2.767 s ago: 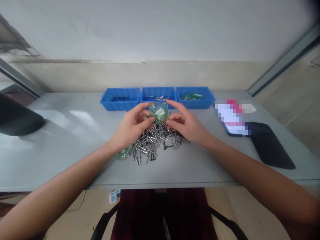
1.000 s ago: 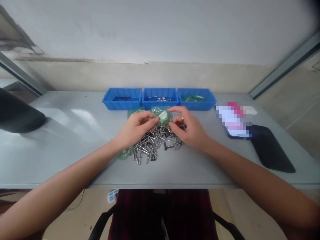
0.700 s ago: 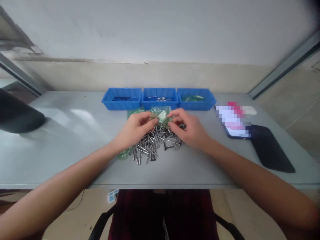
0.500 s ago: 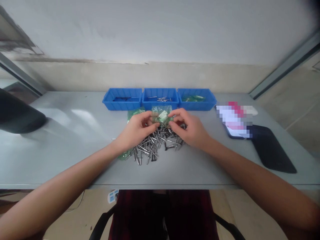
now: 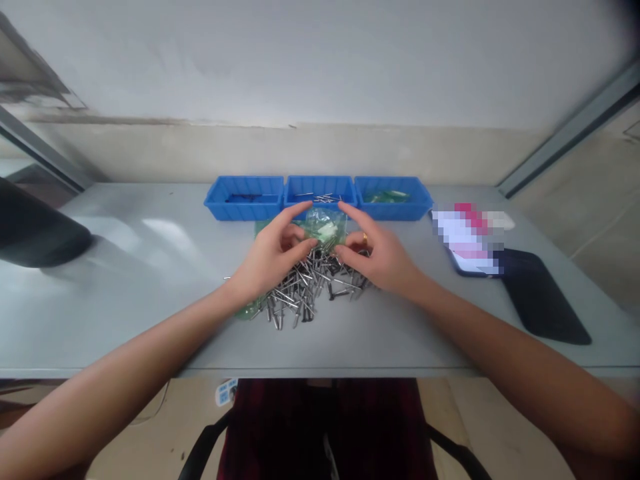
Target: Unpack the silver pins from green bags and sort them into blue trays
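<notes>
Between my two hands is a small greenish see-through plastic bag (image 5: 324, 227) with something white in it. My left hand (image 5: 270, 257) grips the bag's left side with thumb and bent fingers, its index finger stretched out along the upper edge. On the other side my right hand (image 5: 385, 257), with a ring on one finger, holds it in the same way. Just below lies a loose pile of silver pop rivets (image 5: 300, 290) mixed with black screws (image 5: 340, 293). Another green plastic bag (image 5: 250, 310) is partly hidden under the pile and my left hand.
Three blue bins stand in a row at the back: the left bin (image 5: 213, 200) holds dark pieces, the middle bin (image 5: 295, 212) silver rivets, the right bin (image 5: 425, 203) green bags. A phone (image 5: 470, 243) and a flat black object (image 5: 547, 300) lie right. A dark cylinder (image 5: 43, 227) is left.
Both index fingers have stretched out and risen to the top of the bag. The bag has tilted slightly and its upper part is rounder. The pile and bins look unchanged.
</notes>
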`<action>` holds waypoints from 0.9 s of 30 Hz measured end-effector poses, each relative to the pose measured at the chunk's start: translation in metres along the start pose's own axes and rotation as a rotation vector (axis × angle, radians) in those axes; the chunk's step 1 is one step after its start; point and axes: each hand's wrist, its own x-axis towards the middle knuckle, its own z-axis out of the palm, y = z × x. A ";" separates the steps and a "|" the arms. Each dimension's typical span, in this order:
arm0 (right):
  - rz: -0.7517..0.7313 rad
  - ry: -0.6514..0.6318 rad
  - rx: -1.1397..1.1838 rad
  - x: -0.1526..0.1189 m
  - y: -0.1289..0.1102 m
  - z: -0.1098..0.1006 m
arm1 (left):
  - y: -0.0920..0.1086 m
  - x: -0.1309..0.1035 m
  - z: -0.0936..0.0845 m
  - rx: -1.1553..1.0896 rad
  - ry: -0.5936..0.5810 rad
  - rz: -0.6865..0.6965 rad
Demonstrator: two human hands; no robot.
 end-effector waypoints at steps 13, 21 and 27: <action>-0.018 0.052 -0.080 0.001 -0.001 -0.002 | 0.001 0.000 -0.001 0.086 -0.001 0.019; -0.026 0.106 -0.123 0.000 -0.001 -0.003 | 0.000 -0.001 0.000 0.100 0.013 0.056; -0.054 0.130 -0.123 0.000 0.002 -0.001 | -0.001 -0.001 0.001 0.085 0.050 0.132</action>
